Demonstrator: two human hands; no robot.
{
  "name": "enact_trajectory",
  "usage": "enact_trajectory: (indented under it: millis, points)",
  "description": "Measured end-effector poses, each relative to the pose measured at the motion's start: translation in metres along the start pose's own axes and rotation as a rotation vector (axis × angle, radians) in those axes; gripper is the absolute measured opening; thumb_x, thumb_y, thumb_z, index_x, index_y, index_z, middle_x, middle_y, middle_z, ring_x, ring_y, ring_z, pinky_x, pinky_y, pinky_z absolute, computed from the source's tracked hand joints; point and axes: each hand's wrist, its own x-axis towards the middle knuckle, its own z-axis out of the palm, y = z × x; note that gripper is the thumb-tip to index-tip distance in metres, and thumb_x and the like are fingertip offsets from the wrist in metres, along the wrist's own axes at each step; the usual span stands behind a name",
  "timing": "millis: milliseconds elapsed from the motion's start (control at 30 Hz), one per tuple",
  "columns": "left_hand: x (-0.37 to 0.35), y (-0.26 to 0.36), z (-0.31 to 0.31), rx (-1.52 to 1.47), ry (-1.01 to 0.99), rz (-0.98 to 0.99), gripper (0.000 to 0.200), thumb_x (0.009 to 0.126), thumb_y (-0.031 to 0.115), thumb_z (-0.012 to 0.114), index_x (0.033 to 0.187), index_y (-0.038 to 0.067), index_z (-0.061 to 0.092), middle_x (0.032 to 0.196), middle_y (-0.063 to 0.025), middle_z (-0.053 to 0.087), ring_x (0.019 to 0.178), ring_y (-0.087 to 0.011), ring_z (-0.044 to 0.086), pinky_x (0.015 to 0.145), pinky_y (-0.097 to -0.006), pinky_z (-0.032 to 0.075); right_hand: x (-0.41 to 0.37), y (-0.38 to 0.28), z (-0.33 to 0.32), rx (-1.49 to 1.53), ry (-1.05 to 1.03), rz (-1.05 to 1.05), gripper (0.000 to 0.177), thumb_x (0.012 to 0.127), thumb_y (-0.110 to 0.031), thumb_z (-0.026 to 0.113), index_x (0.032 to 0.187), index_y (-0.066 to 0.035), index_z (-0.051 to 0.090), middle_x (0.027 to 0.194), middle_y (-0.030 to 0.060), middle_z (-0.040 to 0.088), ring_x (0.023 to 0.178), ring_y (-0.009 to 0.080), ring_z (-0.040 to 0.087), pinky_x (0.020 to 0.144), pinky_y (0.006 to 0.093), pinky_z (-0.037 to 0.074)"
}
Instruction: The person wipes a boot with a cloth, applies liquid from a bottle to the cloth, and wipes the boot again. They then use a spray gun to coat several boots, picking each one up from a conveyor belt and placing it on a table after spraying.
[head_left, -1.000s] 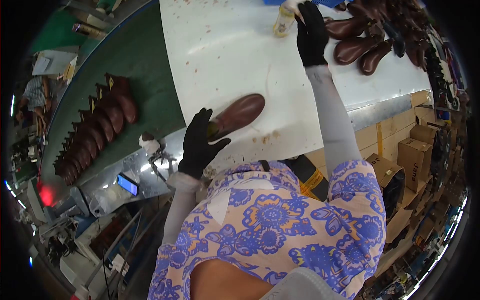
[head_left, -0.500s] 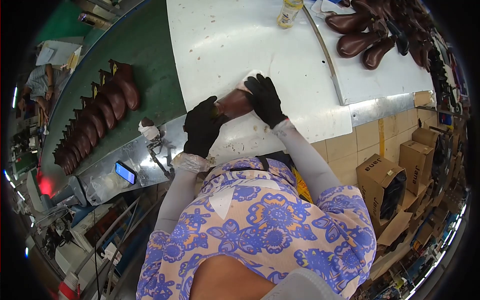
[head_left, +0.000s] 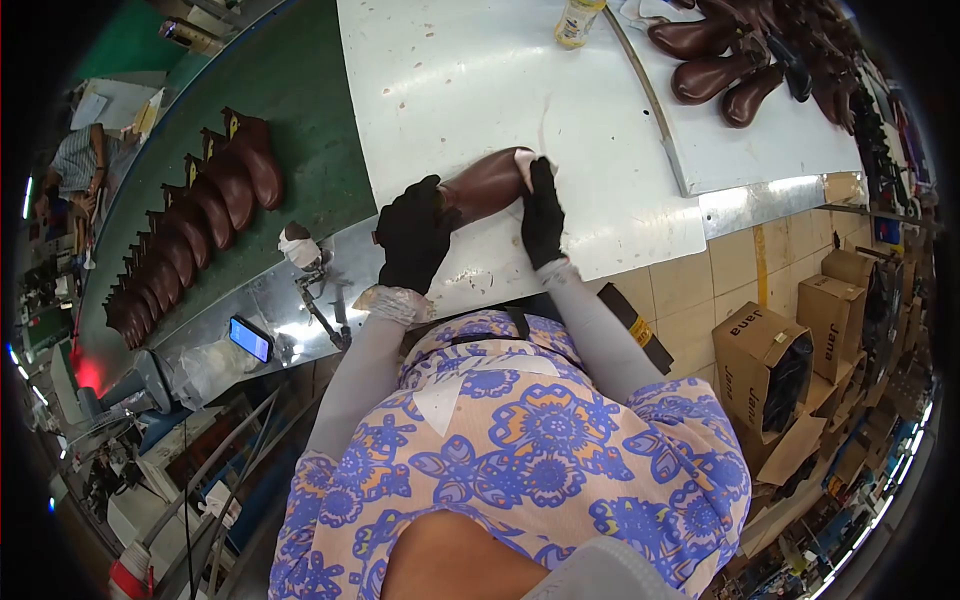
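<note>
A glossy dark brown leather shoe upper (head_left: 488, 187), apparently stretched on a last, is held over the white tabletop (head_left: 610, 225). My left hand (head_left: 412, 235), in a black glove, is closed around its heel end and hides that part. At the toe, my right hand (head_left: 543, 220), also in a black glove, pinches a white cloth (head_left: 526, 166) against the leather. The fingers cover part of the cloth.
A row of brown shoe uppers (head_left: 225, 195) lines the green surface on the left, with more brown uppers (head_left: 700, 78) at top right. A jar (head_left: 578, 22) stands at the back. Nearer are a phone (head_left: 250, 340), a clamp-like stand (head_left: 312, 270) and cardboard boxes (head_left: 755, 365).
My right hand has moved from over the toe to its right side, bringing the cloth with it, so more of the upper shows. My left hand has shifted slightly right, keeping its hold.
</note>
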Motion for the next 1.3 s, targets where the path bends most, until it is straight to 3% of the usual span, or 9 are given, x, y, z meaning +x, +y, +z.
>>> enact_trajectory:
  millis: [133,267,533,633,700,767,967,1167,1300]
  points:
    - [0.002,-0.001,-0.001,0.055,0.001,0.048,0.055,0.068,0.030,0.076,0.115,0.009,0.055,0.099,-0.0099,0.062,0.085,-0.0290,0.061,0.075,-0.0417,0.047,-0.032,0.011,0.018,-0.349,-0.141,-0.166,0.051,0.082,-0.006,0.053,0.132,-0.003,0.043,0.135,0.0185,0.042,0.127,0.0399,0.034,0.108,0.0488,0.025]
    - [0.003,-0.003,0.002,0.053,-0.016,0.046,0.054,0.069,0.031,0.076,0.114,0.009,0.055,0.098,-0.0102,0.062,0.084,-0.0290,0.061,0.074,-0.0419,0.047,0.004,0.003,0.011,-0.468,-0.204,-0.253,0.050,0.079,-0.008,0.054,0.128,-0.004,0.047,0.132,0.0186,0.045,0.125,0.0381,0.036,0.106,0.0539,0.024]
    - [0.000,-0.007,0.019,-0.058,0.025,0.051,0.042,0.074,0.032,0.068,0.104,0.003,0.058,0.086,-0.0132,0.062,0.077,-0.0308,0.060,0.069,-0.0417,0.047,0.010,0.044,0.041,-0.251,-0.077,-0.188,0.043,0.096,-0.017,0.044,0.137,-0.006,0.040,0.141,0.0113,0.041,0.133,0.0276,0.034,0.111,0.0374,0.025]
    - [0.000,-0.007,0.027,0.158,-0.029,-0.007,0.023,0.072,0.019,0.062,0.090,0.005,0.058,0.075,-0.0122,0.058,0.070,-0.0274,0.060,0.064,-0.0413,0.046,0.003,0.032,0.042,0.653,0.051,0.308,0.051,0.097,-0.017,0.046,0.142,-0.002,0.029,0.143,0.0106,0.037,0.131,0.0211,0.036,0.106,0.0319,0.032]
    - [-0.003,0.002,0.019,0.184,0.053,-0.037,0.017,0.073,0.018,0.061,0.085,0.007,0.057,0.076,-0.0104,0.058,0.070,-0.0259,0.060,0.060,-0.0418,0.044,0.013,0.050,0.042,0.567,0.007,0.195,0.046,0.095,-0.016,0.049,0.137,-0.002,0.038,0.141,0.0120,0.040,0.130,0.0236,0.037,0.105,0.0328,0.034]
    - [-0.007,0.004,0.006,0.074,0.101,-0.043,0.015,0.074,0.018,0.061,0.085,0.010,0.057,0.077,-0.0087,0.059,0.070,-0.0256,0.060,0.061,-0.0423,0.044,0.030,0.062,0.033,-0.119,-0.117,-0.154,0.042,0.094,-0.011,0.048,0.135,-0.002,0.041,0.140,0.0117,0.041,0.128,0.0235,0.040,0.106,0.0357,0.033]
    - [-0.006,0.007,0.004,0.031,0.128,-0.053,0.019,0.073,0.019,0.065,0.090,0.012,0.057,0.079,-0.0070,0.059,0.071,-0.0244,0.060,0.065,-0.0399,0.043,0.033,0.007,0.031,0.521,-0.117,0.104,0.027,0.097,-0.017,0.044,0.115,0.000,0.054,0.112,0.0046,0.053,0.110,0.0173,0.048,0.097,0.0313,0.036]
    - [-0.006,0.005,0.007,0.096,0.167,-0.043,0.019,0.073,0.020,0.064,0.089,0.012,0.056,0.077,-0.0063,0.057,0.070,-0.0233,0.058,0.064,-0.0386,0.043,-0.020,0.014,0.026,0.449,-0.104,0.089,0.028,0.096,-0.013,0.042,0.114,0.003,0.055,0.116,0.0060,0.054,0.113,0.0178,0.048,0.099,0.0319,0.035]
    - [-0.007,0.004,0.015,0.061,0.216,-0.036,0.019,0.074,0.020,0.063,0.091,0.013,0.056,0.078,-0.0062,0.056,0.070,-0.0233,0.058,0.064,-0.0383,0.043,-0.033,-0.002,-0.005,-0.077,-0.317,-0.006,0.037,0.093,-0.002,0.040,0.128,0.005,0.048,0.135,0.0116,0.048,0.125,0.0227,0.045,0.106,0.0361,0.032]
